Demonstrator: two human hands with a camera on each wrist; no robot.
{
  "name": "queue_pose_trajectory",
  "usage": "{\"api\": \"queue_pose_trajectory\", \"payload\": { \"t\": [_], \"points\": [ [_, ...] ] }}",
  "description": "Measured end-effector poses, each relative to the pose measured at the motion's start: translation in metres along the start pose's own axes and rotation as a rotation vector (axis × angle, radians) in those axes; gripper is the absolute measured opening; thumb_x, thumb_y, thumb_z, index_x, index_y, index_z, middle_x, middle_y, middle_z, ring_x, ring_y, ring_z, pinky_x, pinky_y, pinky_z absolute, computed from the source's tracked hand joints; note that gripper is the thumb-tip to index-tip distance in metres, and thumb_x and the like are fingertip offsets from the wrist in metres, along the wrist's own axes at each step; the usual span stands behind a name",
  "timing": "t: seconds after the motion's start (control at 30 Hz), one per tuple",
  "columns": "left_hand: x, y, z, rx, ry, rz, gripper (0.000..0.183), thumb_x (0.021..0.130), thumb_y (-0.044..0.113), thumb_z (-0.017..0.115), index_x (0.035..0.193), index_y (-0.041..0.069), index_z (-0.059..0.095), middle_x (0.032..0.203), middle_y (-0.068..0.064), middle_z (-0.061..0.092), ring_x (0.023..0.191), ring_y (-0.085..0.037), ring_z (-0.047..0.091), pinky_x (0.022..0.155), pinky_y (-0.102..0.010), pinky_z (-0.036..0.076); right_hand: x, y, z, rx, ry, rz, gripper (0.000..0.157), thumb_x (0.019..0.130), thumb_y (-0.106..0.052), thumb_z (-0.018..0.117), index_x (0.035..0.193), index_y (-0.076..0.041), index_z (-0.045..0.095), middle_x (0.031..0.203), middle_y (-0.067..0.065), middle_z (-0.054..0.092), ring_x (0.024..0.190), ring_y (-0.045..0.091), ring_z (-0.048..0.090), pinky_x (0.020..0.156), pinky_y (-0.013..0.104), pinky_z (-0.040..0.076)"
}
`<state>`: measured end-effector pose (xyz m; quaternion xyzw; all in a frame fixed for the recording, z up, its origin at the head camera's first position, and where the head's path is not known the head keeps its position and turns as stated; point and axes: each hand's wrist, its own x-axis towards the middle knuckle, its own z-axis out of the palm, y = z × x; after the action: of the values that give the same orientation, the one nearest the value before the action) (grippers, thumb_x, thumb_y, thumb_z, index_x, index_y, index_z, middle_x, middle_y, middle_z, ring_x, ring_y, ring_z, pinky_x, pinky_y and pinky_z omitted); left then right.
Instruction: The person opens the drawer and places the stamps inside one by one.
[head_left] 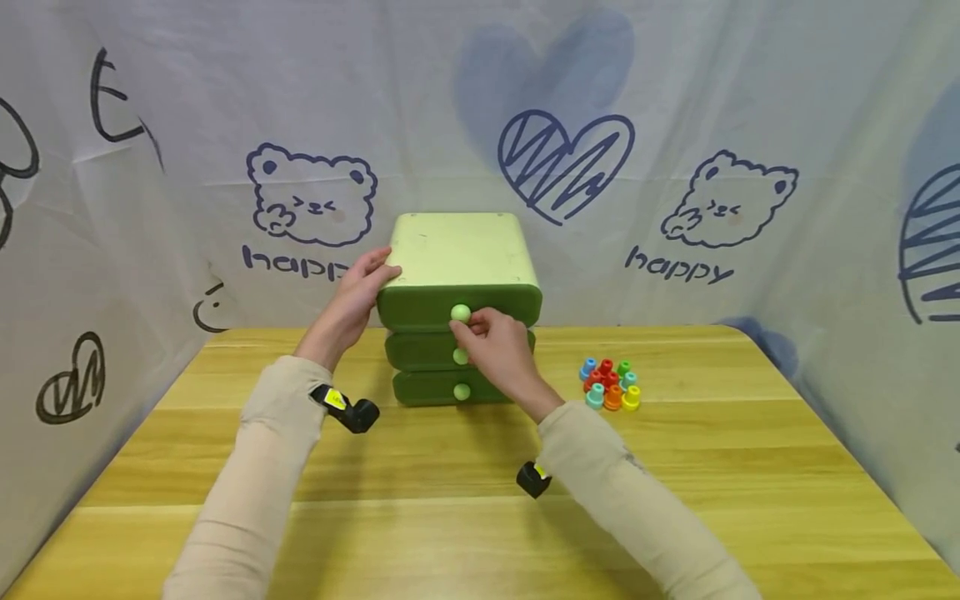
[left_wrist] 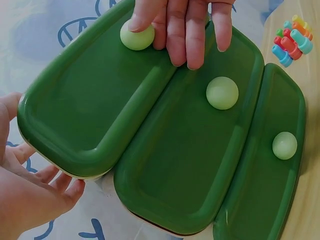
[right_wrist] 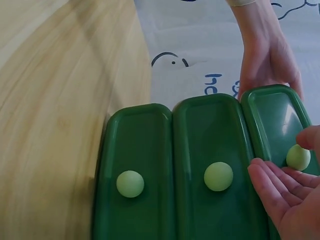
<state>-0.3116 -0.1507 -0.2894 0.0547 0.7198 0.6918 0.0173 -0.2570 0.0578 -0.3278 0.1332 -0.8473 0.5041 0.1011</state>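
Observation:
A small three-drawer cabinet has a pale green top point(head_left: 461, 250), dark green drawer fronts and round light-green knobs. My right hand point(head_left: 501, 350) pinches the top drawer's knob point(head_left: 461, 313) between thumb and fingers. In the right wrist view, the thumb is on one side of this knob point(right_wrist: 298, 157), and the other fingers extend past it. My left hand point(head_left: 352, 304) rests against the cabinet's upper left side, its fingers point(left_wrist: 62, 187) fairly straight along the edge. Below are the middle knob point(left_wrist: 222, 93) and the bottom knob point(left_wrist: 284, 145), both untouched.
A cluster of small coloured pegs point(head_left: 612, 387) stands on the wooden table point(head_left: 420, 525), right of the cabinet. White cloth point(head_left: 442, 183) with blue drawings hangs behind and at both sides. Each wrist bears a black camera point(head_left: 352, 414).

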Motion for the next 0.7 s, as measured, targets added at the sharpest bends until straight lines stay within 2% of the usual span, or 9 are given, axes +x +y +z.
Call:
{"api": "queue_pose_trajectory", "payload": {
  "t": [0.17, 0.33, 0.7],
  "points": [
    [0.0003, -0.0008, -0.0003, -0.004, -0.007, -0.009, 0.066, 0.098, 0.020, 0.049, 0.154, 0.007, 0.017, 0.156, -0.015, 0.020, 0.140, -0.026, 0.025, 0.115, -0.034, 0.023, 0.0037, -0.0050, 0.0006, -0.063, 0.050, -0.004, 0.035, 0.093, -0.038, 0.064, 0.090, -0.003, 0.071, 0.071, 0.000, 0.069, 0.063, 0.015, 0.067, 0.055, 0.029, 0.051],
    [0.0017, -0.0018, -0.0012, -0.015, -0.017, -0.010, 0.066, 0.098, 0.019, 0.050, 0.154, 0.007, 0.017, 0.155, -0.014, 0.021, 0.139, -0.025, 0.027, 0.114, -0.034, 0.024, 0.0062, -0.0061, 0.0029, -0.076, 0.096, -0.010, 0.034, 0.092, -0.036, 0.066, 0.077, -0.005, 0.071, 0.066, 0.002, 0.068, 0.060, 0.016, 0.068, 0.046, 0.028, 0.047],
    [0.0009, -0.0044, -0.0051, -0.015, -0.034, 0.000, 0.064, 0.099, 0.020, 0.050, 0.154, 0.008, 0.019, 0.155, -0.014, 0.020, 0.138, -0.025, 0.026, 0.113, -0.034, 0.026, 0.0053, -0.0018, 0.0087, 0.022, 0.127, -0.016, 0.028, 0.090, -0.032, 0.068, 0.078, -0.006, 0.070, 0.065, 0.002, 0.069, 0.059, 0.019, 0.068, 0.048, 0.029, 0.050]
  ]
}}
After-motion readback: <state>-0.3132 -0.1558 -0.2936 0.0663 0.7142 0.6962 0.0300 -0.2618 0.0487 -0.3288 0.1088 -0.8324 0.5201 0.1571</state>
